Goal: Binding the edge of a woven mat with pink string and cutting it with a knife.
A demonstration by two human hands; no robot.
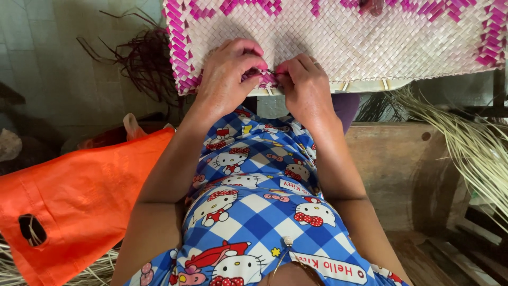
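A woven mat of pale straw strips with magenta bands lies in front of me, its near edge at my lap. My left hand and my right hand meet at that edge, both pinching a magenta strip where the border is woven. The fingertips of the two hands almost touch. A thin dark tool or strand shows between them; I cannot tell which. My blue checked cartoon-print dress fills the lower middle.
An orange plastic bag lies to my left. Dark reddish strips are heaped on the tiled floor at the upper left. Loose pale straw strands fan out at the right over a wooden bench.
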